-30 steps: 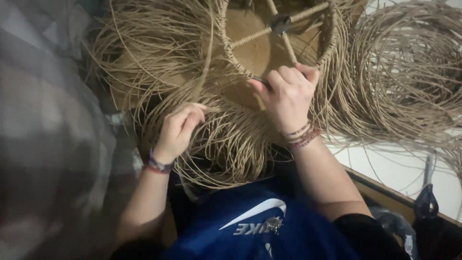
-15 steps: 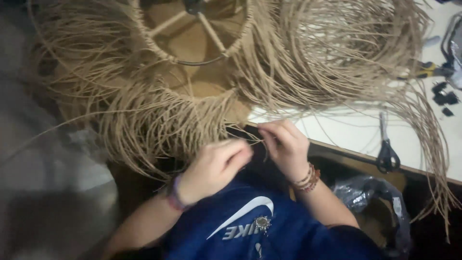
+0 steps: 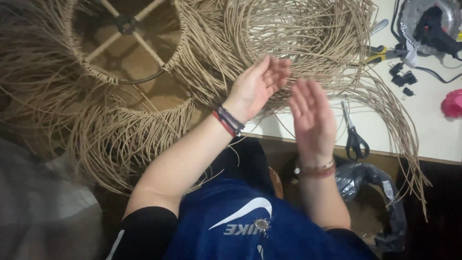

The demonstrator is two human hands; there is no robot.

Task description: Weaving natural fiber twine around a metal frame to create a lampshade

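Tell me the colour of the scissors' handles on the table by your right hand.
Black. The scissors lie on the white table just right of the right hand, clearest in the head view.

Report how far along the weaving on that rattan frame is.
Done: the frame's inner ring is woven round. In hand: nothing; the left hand and right hand are open above the table, gripping no strand. Left: long loose strands hang unwoven; scissors lie unused.
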